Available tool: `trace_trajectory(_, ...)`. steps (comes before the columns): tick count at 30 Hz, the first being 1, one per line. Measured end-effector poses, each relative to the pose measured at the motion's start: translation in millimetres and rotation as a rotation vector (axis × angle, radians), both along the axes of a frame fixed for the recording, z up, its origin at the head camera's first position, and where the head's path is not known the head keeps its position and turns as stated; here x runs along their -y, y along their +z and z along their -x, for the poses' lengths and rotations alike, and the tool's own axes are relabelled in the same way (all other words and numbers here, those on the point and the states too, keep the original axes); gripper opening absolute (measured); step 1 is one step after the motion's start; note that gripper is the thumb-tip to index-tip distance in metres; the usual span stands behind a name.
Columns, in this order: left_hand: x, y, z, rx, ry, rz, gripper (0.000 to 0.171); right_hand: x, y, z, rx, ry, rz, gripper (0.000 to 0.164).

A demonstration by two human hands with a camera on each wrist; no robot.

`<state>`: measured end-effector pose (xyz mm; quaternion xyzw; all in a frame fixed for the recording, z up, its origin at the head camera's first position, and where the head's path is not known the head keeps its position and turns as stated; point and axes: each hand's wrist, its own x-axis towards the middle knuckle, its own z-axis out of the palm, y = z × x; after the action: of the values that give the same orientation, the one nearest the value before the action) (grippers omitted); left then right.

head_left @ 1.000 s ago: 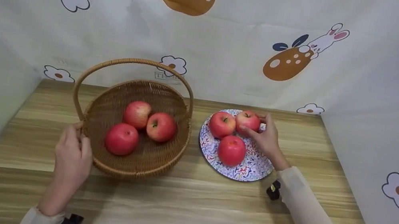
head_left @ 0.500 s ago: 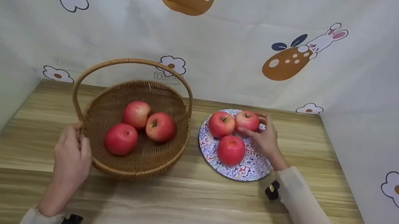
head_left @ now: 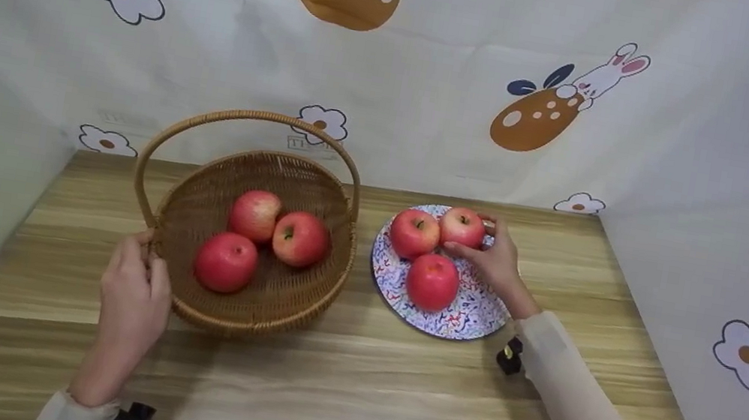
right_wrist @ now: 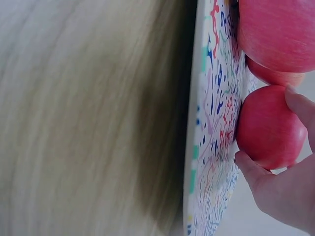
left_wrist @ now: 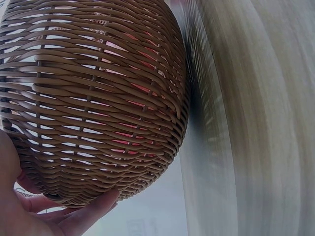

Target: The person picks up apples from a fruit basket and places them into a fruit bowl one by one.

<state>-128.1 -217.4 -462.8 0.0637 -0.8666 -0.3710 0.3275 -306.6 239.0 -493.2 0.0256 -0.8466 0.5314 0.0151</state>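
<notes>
My left hand (head_left: 134,295) grips the left rim of a brown wicker basket (head_left: 234,323), near the foot of its arched handle. Inside the basket lie three red apples (head_left: 226,262). In the left wrist view the woven side of the basket (left_wrist: 98,98) fills much of the picture, with fingers curled at its rim. My right hand (head_left: 499,261) holds a red apple (head_left: 462,226) at the back of a patterned plate (head_left: 469,325), thumb and fingers on either side of it. Two more apples (head_left: 433,283) sit on this plate. The right wrist view shows the held apple (right_wrist: 270,127) against the plate's surface.
Basket and plate stand side by side on a wood-grain table (head_left: 342,402). A pale printed curtain (head_left: 431,98) closes off the back and both sides. Small black devices (head_left: 510,356) are strapped at both wrists.
Almost nothing differs. Both hands keep their holds on the basket and the apple, and the whole head view has shifted very slightly.
</notes>
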Motion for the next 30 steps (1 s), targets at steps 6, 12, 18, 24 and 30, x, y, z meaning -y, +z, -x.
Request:
trace_trajectory(6, -0.5, -2.0, 0.8, -0.013, 0.003, -0.003, 0.032, 3.8, -1.2, 2.1, -0.016, -0.014, 0.015, 0.075)
trace_trajectory(12, 0.8, -1.7, 0.8, -0.038, -0.012, 0.012, 0.030, 5.2, 1.3, 3.2, -0.026, 0.011, 0.047, 0.077)
trace_trajectory(18, 1.1, -1.5, 0.8, -0.050, -0.016, 0.018, 0.030, 0.9, 5.2, 3.7, -0.011, 0.041, 0.079, 0.086)
trace_trajectory(24, 0.6, -1.2, 0.3, -0.046, -0.009, 0.017, 0.031, -1.6, 12.8, 2.3, -0.027, 0.063, 0.022, 0.087)
trace_trajectory(30, 1.0, -0.8, -0.4, -0.027, -0.002, 0.011, 0.032, 2.9, 21.0, -0.9, -0.112, 0.055, -0.002, 0.079)
